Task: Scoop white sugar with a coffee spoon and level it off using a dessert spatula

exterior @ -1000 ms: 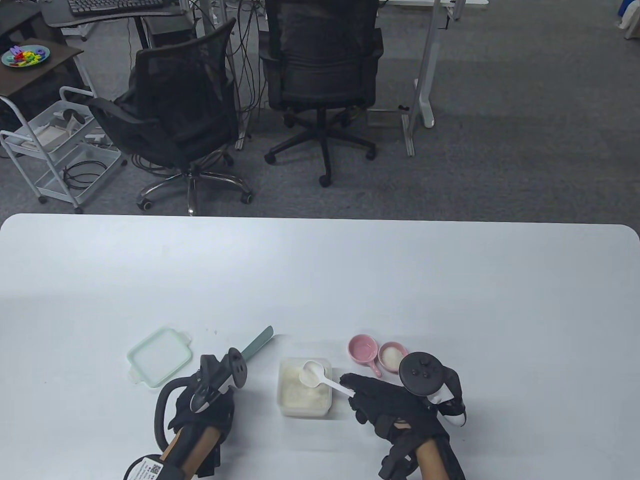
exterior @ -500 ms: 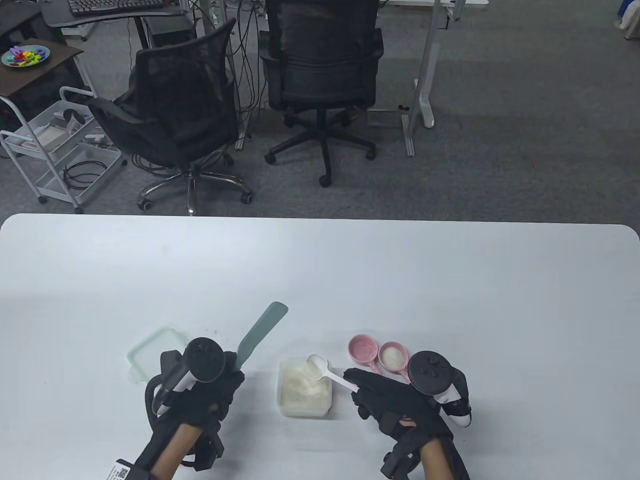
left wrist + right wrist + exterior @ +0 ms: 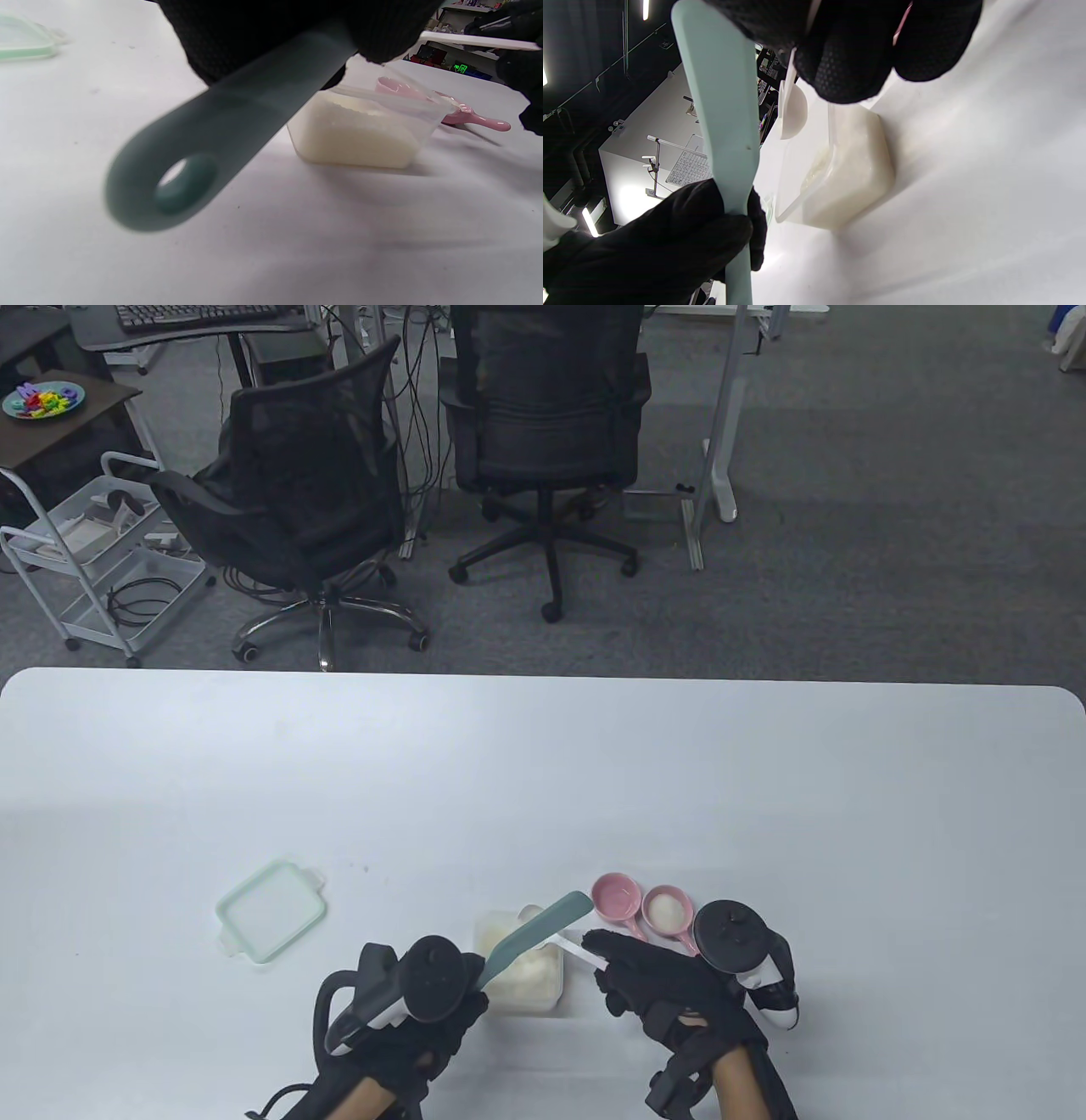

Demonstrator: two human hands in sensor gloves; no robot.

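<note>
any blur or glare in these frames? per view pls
Table view: sharp, even light. Left wrist view: spatula handle close to the lens and smeared, sugar tub behind is clearer. Right wrist view: tilted on its side, bright lamps at left, table washed out.

Spatula [image 3: 543,929] over sugar tub [image 3: 543,988], lid [image 3: 270,909] left

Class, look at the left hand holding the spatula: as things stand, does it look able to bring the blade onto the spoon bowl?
Probably yes. The left hand grips the spatula, whose blade already lies across the spoon above the open sugar container; nothing stands between them.
</note>
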